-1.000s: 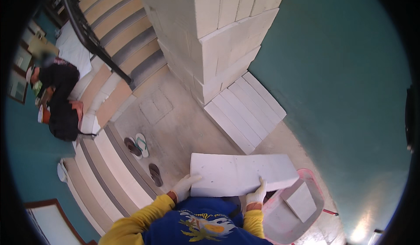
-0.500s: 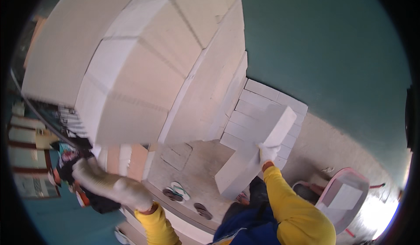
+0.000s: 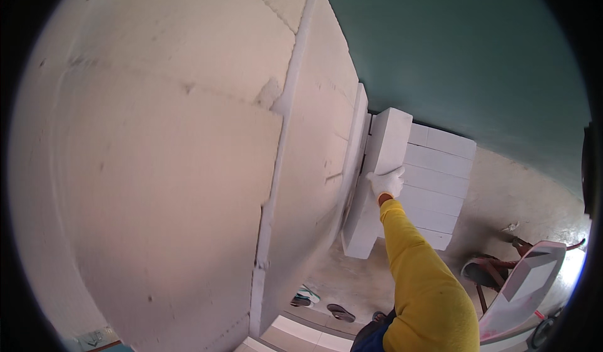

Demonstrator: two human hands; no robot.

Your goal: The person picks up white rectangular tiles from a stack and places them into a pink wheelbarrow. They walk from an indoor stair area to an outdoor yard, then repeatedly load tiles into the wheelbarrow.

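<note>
My right hand (image 3: 387, 182), in a white glove below a yellow sleeve, grips a long white block (image 3: 378, 157) around its middle. The block stands at a slant beside the tall stack of pale blocks (image 3: 317, 119) on my left. Under and to the right of it lies a low pile of white blocks (image 3: 436, 179) in rows. From this view I cannot tell whether the held block rests on that pile. My left hand is out of sight.
A green wall (image 3: 465, 57) rises behind the piles. At the right stands a wheelbarrow (image 3: 527, 289) with a pale block in its tray. Sandals (image 3: 340, 313) lie on the concrete floor (image 3: 358, 283) near a tiled step (image 3: 301, 336).
My right hand has moved the block up and left, close against the tall stack, and it now stands steeper. My left hand has left the view. The tall stack fills more of the picture.
</note>
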